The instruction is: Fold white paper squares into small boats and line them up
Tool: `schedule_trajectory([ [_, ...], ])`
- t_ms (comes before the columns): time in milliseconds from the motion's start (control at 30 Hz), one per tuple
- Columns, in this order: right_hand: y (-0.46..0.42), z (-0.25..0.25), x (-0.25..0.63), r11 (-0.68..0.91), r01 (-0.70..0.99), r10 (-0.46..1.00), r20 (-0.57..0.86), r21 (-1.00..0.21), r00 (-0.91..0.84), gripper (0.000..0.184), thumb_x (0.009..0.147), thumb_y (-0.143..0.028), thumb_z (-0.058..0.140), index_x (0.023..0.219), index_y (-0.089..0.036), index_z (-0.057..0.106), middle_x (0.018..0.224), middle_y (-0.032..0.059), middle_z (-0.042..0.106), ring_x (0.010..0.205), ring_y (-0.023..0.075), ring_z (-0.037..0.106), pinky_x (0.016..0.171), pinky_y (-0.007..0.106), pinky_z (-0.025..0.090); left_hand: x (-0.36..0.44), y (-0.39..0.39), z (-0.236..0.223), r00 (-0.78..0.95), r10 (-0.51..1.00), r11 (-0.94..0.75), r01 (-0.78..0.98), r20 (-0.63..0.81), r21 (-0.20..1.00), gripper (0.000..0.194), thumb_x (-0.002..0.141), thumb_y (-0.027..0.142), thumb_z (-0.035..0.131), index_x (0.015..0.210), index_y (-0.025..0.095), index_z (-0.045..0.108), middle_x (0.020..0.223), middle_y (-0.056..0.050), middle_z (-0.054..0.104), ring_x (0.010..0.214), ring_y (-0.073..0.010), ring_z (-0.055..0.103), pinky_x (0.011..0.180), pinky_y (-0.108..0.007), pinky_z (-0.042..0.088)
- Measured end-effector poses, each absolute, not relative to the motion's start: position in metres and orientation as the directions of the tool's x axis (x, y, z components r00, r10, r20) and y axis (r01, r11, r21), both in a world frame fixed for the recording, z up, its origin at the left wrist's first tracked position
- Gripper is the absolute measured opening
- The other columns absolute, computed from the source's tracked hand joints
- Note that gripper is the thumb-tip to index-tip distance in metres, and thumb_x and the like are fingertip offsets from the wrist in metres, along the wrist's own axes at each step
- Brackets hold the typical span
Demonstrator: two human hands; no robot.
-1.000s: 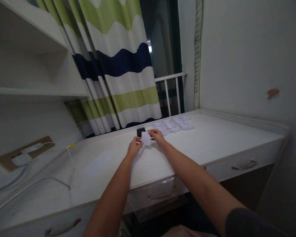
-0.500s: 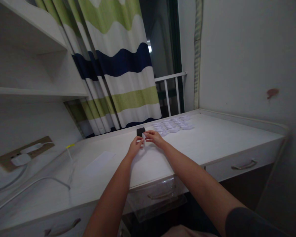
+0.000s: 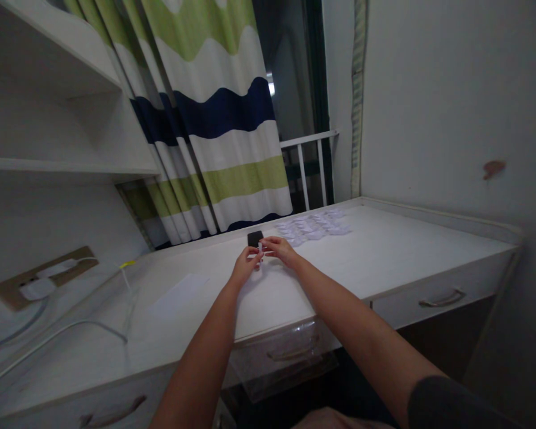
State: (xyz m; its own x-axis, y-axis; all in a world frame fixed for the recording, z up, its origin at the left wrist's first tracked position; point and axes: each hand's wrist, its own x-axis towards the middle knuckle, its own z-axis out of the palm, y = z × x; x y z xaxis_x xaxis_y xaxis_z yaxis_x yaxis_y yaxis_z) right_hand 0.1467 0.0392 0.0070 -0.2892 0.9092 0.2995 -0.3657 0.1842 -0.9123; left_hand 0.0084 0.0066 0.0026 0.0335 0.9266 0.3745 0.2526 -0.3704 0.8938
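Over the white desk [image 3: 384, 256] my left hand [image 3: 244, 265] and my right hand [image 3: 280, 249] meet, both pinching one small white paper piece [image 3: 259, 248] that shows only as a narrow folded strip between the fingertips. A black phone [image 3: 255, 238] lies just behind the hands. Several small white folded papers [image 3: 315, 226] are spread on the desk to the right of my right hand.
A flat white sheet [image 3: 178, 294] lies on the desk to the left. White cables [image 3: 62, 330] run from a wall socket [image 3: 40, 283]. Striped curtain [image 3: 223, 131] and a window railing stand behind. Shelves [image 3: 62, 167] hang at left; drawers with handles [image 3: 442, 298] sit below.
The paper piece was a flat small square between my hands; it has been folded narrower and is now a thin strip. Both hands have drawn slightly closer together.
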Motion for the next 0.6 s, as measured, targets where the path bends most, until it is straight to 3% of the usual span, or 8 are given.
schedule_trajectory([
  [267, 0.0413, 0.0064, 0.1462, 0.180, -0.375, 0.920, 0.291, -0.909, -0.264, 0.028, 0.055, -0.037, 0.069, 0.070, -0.017, 0.057, 0.068, -0.0012, 0.059, 0.064, 0.0102, 0.056, 0.065, 0.027, 0.045, 0.0069, 0.0075, 0.0024, 0.043, 0.921, -0.385, 0.242, 0.386, 0.891, 0.036, 0.059, 0.043, 0.063, 0.079, 0.016, 0.049, 0.088, -0.004, 0.057, 0.064, -0.0120, 0.058, 0.051, -0.023, 0.047],
  [433, 0.0443, 0.0033, 0.1455, 0.192, -0.386, 0.922, 0.301, -0.902, -0.245, 0.027, 0.050, -0.026, 0.071, 0.071, -0.018, 0.055, 0.067, -0.0033, 0.055, 0.064, 0.0099, 0.054, 0.064, 0.027, 0.045, 0.0047, 0.0087, 0.0014, 0.036, 0.916, -0.396, 0.240, 0.399, 0.886, 0.027, 0.063, 0.038, 0.057, 0.078, 0.017, 0.049, 0.085, -0.003, 0.055, 0.065, -0.0116, 0.055, 0.051, -0.022, 0.046],
  [600, 0.0453, 0.0019, 0.1462, 0.194, -0.338, 0.932, 0.281, -0.921, -0.230, 0.028, 0.054, -0.016, 0.066, 0.081, -0.021, 0.059, 0.058, -0.0060, 0.049, 0.058, 0.0093, 0.052, 0.059, 0.025, 0.044, 0.0014, 0.0120, -0.0001, 0.021, 0.909, -0.406, 0.268, 0.415, 0.874, 0.016, 0.067, 0.026, 0.047, 0.080, 0.018, 0.049, 0.082, -0.002, 0.056, 0.070, -0.0135, 0.054, 0.055, -0.023, 0.045],
])
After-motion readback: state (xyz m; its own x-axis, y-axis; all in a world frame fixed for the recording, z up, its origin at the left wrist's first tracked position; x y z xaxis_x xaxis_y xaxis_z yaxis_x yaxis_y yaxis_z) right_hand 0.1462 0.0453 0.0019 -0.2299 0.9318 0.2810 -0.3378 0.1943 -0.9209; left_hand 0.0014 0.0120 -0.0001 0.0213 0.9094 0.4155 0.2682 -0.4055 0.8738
